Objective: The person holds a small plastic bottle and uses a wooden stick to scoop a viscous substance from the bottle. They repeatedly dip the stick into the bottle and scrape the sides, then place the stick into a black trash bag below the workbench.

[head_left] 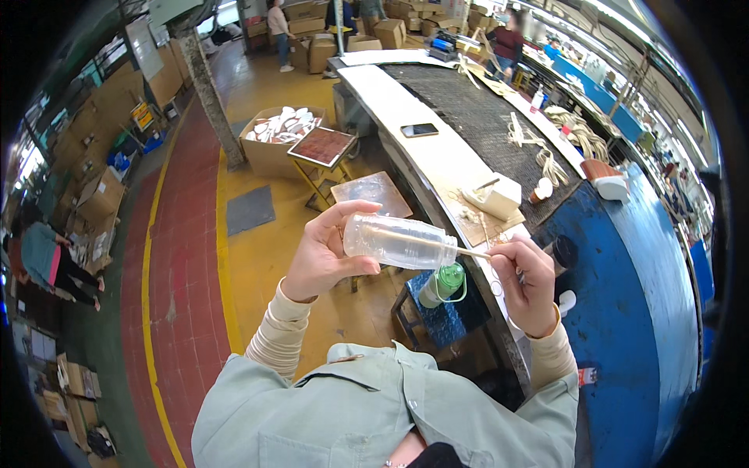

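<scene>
A clear plastic bottle (398, 241) lies sideways in the air before me, its mouth toward the right. My left hand (324, 246) is closed round its base end, thumb below and fingers above. Between the pinched fingers of my right hand (527, 282) is a thin pale stick (468, 252). Its far part runs through the mouth into the bottle and shows through the clear wall. Below the bottle's mouth, a green bottle (443, 286) with a handle stands on a small blue stool (452, 320), apart from both hands.
A long workbench (460, 156) with a dark belt runs away at right, bearing a phone (420, 130) and a cream container (493, 196). The blue surface (624, 312) is right of me. A carton of white pieces (273, 152) stands ahead left. Several people are farther off.
</scene>
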The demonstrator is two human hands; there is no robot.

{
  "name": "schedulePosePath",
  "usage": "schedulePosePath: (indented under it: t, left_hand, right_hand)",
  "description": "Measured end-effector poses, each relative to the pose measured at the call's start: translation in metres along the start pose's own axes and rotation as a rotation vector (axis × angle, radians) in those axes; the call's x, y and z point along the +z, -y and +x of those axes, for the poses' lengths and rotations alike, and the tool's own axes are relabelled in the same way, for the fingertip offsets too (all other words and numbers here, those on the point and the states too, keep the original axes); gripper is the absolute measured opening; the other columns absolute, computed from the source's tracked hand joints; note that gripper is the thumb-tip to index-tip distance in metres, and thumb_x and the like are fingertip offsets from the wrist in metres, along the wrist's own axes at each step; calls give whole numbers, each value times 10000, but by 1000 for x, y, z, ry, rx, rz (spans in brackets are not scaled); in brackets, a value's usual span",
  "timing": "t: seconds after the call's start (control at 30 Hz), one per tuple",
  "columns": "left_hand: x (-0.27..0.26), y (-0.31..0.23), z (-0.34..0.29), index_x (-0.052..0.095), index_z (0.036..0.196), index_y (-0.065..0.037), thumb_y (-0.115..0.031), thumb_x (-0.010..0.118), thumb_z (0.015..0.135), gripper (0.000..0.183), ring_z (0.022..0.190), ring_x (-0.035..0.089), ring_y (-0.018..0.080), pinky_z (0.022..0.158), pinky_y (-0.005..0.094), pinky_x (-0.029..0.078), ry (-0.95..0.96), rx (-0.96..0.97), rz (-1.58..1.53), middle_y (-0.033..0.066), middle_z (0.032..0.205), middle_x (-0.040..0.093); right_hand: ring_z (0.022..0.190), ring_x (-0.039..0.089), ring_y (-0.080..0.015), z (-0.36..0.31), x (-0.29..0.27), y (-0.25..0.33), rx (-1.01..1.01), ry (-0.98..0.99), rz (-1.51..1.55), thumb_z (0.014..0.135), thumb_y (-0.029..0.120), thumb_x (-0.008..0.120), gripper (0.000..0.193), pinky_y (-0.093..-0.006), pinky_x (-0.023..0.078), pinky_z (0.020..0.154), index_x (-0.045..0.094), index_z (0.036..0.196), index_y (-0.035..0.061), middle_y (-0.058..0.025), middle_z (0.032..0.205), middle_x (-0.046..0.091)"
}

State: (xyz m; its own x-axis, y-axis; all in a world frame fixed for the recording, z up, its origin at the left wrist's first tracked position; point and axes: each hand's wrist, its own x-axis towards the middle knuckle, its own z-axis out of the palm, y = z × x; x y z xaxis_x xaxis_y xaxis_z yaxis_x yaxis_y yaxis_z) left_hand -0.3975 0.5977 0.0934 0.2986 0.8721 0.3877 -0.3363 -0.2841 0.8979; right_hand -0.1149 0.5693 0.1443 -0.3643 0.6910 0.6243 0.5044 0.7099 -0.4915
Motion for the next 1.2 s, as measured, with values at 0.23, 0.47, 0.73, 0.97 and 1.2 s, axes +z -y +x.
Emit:
schedulePosePath:
  t: [0.23,0.47,0.73,0.97,1.2]
  left_hand:
    - [-14,-11,-3,502,1229,-35,-209,865,627,724,971,577,104,848,248,465,-4,39,37,34,1037,613]
    - [-9,-5,10,469,1255,-27,-67,857,605,758,1002,593,153,896,287,496,-19,192,-90,84,1089,606]
    - [-1,-36,61,398,1335,-50,-185,827,656,814,1116,553,249,964,360,456,89,317,-218,144,1221,548]
    - [28,-40,97,306,1384,-28,-133,680,828,678,1172,519,230,1023,404,414,239,381,-458,121,1291,501]
    - [54,-36,98,240,1417,-53,-66,587,878,641,1182,510,261,1021,422,414,287,392,-512,142,1279,501]
  right_hand:
    - [538,461,-116,13,8,-1,31,97,189,754,-39,661,82,-239,357,502,604,774,16,-47,685,559]
    - [527,459,-141,11,11,2,-26,-61,79,766,0,690,83,-250,357,488,622,813,-10,-58,628,526]
    - [628,519,-82,15,6,19,82,-141,245,806,-32,643,70,-200,402,554,597,856,-15,-18,670,558]
    - [666,521,-51,18,27,18,99,-422,446,859,-11,598,24,-186,417,594,589,873,-27,-5,759,578]
    - [580,348,-18,4,16,10,295,-329,524,893,99,616,134,-175,318,512,609,823,-15,33,677,448]
